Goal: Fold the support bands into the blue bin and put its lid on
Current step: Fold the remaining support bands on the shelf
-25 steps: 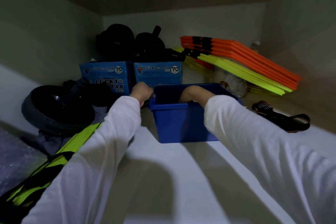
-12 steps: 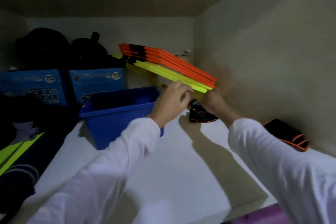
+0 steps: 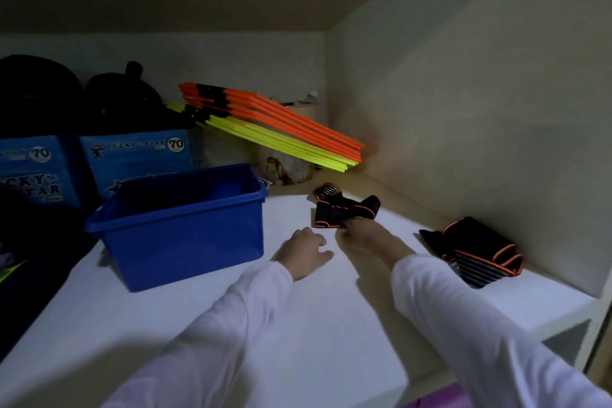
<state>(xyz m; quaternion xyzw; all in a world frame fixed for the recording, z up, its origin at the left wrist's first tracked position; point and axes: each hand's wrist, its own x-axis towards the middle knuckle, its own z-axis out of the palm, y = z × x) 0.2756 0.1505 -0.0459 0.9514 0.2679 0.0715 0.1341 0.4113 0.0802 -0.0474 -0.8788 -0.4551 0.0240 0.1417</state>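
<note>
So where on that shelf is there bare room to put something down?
The white shelf in front of the blue bin, up to the near edge, is bare. So is the strip between both support bands. The back, around the orange and yellow boards, is crowded.

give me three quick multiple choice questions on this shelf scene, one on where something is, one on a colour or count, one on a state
1. Where does the blue bin stand relative to both hands?
A. to their left
B. to their right
C. behind the orange bars

2. What colour trims the support band that is being gripped?
A. green
B. white
C. orange

3. What state is the bin in?
A. lid on
B. open, no lid on it
C. tipped on its side

Key: 1 A, the bin sits left of the left hand and right hand. 2 C, orange edging runs round the black band. 3 B, its rim is bare and the inside shows.
</note>
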